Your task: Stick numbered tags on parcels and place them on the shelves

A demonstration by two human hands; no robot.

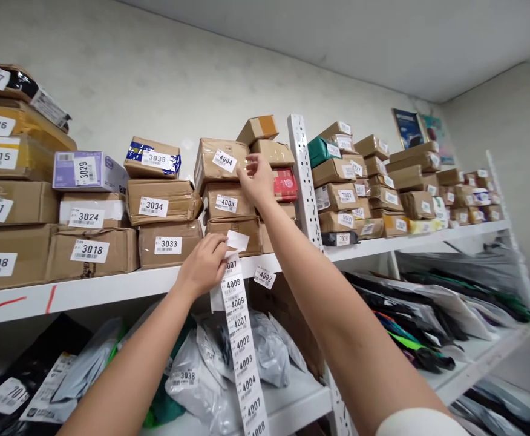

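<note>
My left hand [202,264] is closed in a pinch on the top of a long strip of numbered white labels [242,345] that hangs down past the white shelf edge [111,289]. My right hand [256,177] reaches up to a brown cardboard box labelled 4004 [219,159], its fingers spread and pressing on the box's right end beside the label. Below that box sit the box labelled 4003 [227,202] and another brown box [235,233]. A loose label 4002 [265,277] sticks on the shelf edge.
Stacks of labelled cardboard boxes fill the upper shelf left [88,249] and right [374,188] of a perforated white upright [304,175]. Grey and black mailer bags [219,369] lie on the lower shelves. A wall stands close behind.
</note>
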